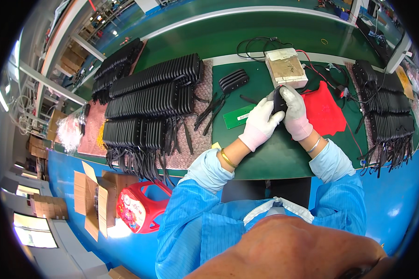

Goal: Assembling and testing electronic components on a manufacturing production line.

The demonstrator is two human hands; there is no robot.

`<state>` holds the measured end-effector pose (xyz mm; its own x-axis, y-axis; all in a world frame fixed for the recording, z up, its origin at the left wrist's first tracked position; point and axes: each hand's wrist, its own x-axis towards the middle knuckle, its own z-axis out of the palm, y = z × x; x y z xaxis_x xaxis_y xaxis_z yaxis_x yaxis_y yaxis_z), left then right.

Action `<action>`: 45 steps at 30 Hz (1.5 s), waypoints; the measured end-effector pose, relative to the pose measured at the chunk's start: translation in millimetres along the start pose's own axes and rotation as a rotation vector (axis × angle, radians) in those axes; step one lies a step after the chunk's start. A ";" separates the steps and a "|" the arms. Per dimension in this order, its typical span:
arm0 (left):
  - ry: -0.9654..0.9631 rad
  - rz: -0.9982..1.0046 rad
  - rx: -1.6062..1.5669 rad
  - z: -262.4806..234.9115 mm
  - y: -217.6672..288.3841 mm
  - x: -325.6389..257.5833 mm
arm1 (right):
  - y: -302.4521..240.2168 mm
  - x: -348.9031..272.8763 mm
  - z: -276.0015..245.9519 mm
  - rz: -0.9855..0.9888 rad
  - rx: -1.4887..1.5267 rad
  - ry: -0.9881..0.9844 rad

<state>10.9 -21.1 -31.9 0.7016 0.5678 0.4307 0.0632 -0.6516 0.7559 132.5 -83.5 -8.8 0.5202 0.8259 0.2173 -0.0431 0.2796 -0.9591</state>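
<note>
My left hand [261,122] and right hand [294,114] both grip a black part [279,99] above the green counter [265,153]; the blue floor [79,158] holds cardboard boxes [95,197].

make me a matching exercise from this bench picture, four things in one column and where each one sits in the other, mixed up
Things:
1. red cloth
2. green board
3. red stool
4. black part

Places:
A. on the blue floor, beside a cardboard box
B. between both gloved hands
C. on the mat, right of the hands
D. on the mat, left of the hands

Pairs: 1-C, 2-D, 3-A, 4-B
</note>
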 end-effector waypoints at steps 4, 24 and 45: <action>-0.006 -0.015 0.017 0.6 -2.9 0.1 | -1.7 -0.2 -0.6 0.043 0.076 -0.064; -0.015 -0.101 -0.160 -4.5 -3.8 3.7 | 1.8 -0.5 3.3 0.062 0.135 -0.136; 0.040 -0.023 -0.174 -3.2 -2.2 2.6 | -4.0 -4.5 7.5 0.062 0.085 -0.071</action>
<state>10.2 -16.6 -30.9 0.6725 0.6029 0.4292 -0.0479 -0.5433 0.8382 124.0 -84.7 -4.7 0.4524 0.8747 0.1738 -0.1471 0.2654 -0.9529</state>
